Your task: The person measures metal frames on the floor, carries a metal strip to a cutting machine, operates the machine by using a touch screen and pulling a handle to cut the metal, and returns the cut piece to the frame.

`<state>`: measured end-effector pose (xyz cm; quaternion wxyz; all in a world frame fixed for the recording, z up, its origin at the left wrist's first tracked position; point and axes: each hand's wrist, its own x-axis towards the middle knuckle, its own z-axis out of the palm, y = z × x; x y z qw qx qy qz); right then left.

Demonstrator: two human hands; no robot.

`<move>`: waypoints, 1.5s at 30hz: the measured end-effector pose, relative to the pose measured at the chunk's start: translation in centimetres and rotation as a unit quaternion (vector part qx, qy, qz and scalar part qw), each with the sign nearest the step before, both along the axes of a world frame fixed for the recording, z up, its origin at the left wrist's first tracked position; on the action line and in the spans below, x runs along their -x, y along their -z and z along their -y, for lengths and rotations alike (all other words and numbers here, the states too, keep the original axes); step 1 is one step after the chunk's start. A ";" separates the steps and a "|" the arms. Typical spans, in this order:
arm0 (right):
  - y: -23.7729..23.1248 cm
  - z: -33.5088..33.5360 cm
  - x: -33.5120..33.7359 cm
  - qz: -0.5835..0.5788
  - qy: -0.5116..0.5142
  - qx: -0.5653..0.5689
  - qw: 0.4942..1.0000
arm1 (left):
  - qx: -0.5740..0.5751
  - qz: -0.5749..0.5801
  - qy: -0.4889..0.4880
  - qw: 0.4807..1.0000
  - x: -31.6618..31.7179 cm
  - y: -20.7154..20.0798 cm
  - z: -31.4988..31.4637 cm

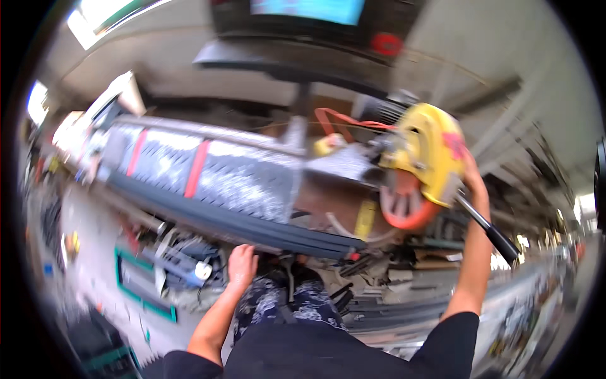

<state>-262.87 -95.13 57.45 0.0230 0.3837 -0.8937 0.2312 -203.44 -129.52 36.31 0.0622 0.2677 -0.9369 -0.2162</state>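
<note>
**Chop saw raised over a long bundle of metal plate**

A long bundle of patterned metal sheet (208, 174), grey and glinting with two red bands across it, runs from the far left of the bench toward the middle and ends just beside the saw. Its dark lower edge overhangs the near side. To the right stands a chop saw: a yellow blade guard (429, 151) with an orange cutting disc (404, 205) showing beneath it, tilted up and clear of the bundle. A black-gripped handle (489, 230) slants down from the guard toward the right.

The person's right hand (475, 180) sits high against the back of the guard at the root of that handle; whether the fingers are wrapped round anything I cannot tell, as the guard hides them and the picture is blurred. The left hand (242, 264) rests fingers-down at the near edge of the bundle, seemingly pressing rather than gripping.

Below the bench lie offcuts and a teal-framed tray (142, 284) among the clutter.

From here the worry, to my eye, is the left hand: it steadies the sheet by palm alone, so a snatching disc could kick the bundle. The long unsupported left end could also sag and pinch the disc.
</note>
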 end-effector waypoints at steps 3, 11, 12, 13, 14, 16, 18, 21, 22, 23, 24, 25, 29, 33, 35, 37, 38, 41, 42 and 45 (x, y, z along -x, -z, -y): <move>4.3 -1.9 0.5 0.067 0.104 -0.019 0.992 | -0.036 0.042 -0.036 0.998 -4.7 -1.7 0.1; 6.8 -3.3 1.8 0.138 0.199 -0.024 0.970 | -0.130 0.123 -0.213 0.961 -14.6 0.4 -5.7; 6.8 -3.4 2.0 0.139 0.202 -0.027 0.969 | -0.134 0.124 -0.224 0.958 -14.9 0.4 -6.3; 6.7 -3.8 2.2 0.140 0.208 -0.027 0.968 | -0.152 0.114 -0.232 0.954 -14.9 0.4 -6.7; 6.9 -4.0 2.5 0.140 0.209 -0.028 0.967 | -0.169 0.104 -0.239 0.951 -15.1 0.4 -7.1; 6.2 -4.0 2.8 0.140 0.215 -0.026 0.966 | -0.176 0.103 -0.246 0.948 -15.3 1.3 -7.4; 6.1 -3.8 2.8 0.139 0.218 -0.028 0.966 | -0.183 0.100 -0.248 0.946 -15.9 2.0 -7.4; 5.8 -3.1 2.3 0.133 0.224 -0.031 0.965 | -0.177 0.094 -0.268 0.942 -18.0 3.3 -7.1; 5.8 -2.4 2.1 0.129 0.221 -0.030 0.966 | -0.174 0.101 -0.277 0.940 -19.2 3.6 -6.8; 5.7 -2.1 1.8 0.124 0.222 -0.028 0.967 | -0.172 0.102 -0.286 0.937 -19.8 4.1 -6.4; 5.8 -2.0 1.3 0.121 0.227 -0.026 0.966 | -0.171 0.098 -0.297 0.934 -20.4 4.1 -5.9; 6.1 -1.8 0.8 0.123 0.231 -0.023 0.965 | -0.169 0.102 -0.309 0.930 -21.8 3.7 -5.6; 7.7 -2.8 -0.6 0.125 0.251 -0.013 0.960 | -0.142 0.139 -0.340 0.919 -27.6 4.9 -5.3; 9.3 -2.7 -2.0 0.139 0.268 -0.006 0.953 | -0.148 0.215 -0.360 0.896 -33.0 5.1 -6.2; 10.0 -2.5 -2.9 0.141 0.279 -0.008 0.950 | -0.172 0.244 -0.382 0.875 -34.1 5.3 -7.6; 10.6 -2.8 -3.6 0.135 0.297 0.002 0.945 | -0.195 0.252 -0.380 0.868 -33.5 5.4 -7.6; 10.9 -3.2 -4.2 0.129 0.310 0.006 0.942 | -0.216 0.256 -0.379 0.863 -33.0 5.4 -7.5; 14.2 -4.1 -8.3 0.104 0.352 0.026 0.930 | -0.258 0.198 -0.398 0.858 -32.1 6.9 -7.9; 15.5 -4.4 -10.3 0.091 0.370 0.043 0.924 | -0.274 0.179 -0.403 0.855 -31.9 7.2 -8.0; 21.1 -4.3 -19.4 0.105 0.400 0.119 0.902 | -0.307 0.100 -0.394 0.860 -31.5 6.8 -7.1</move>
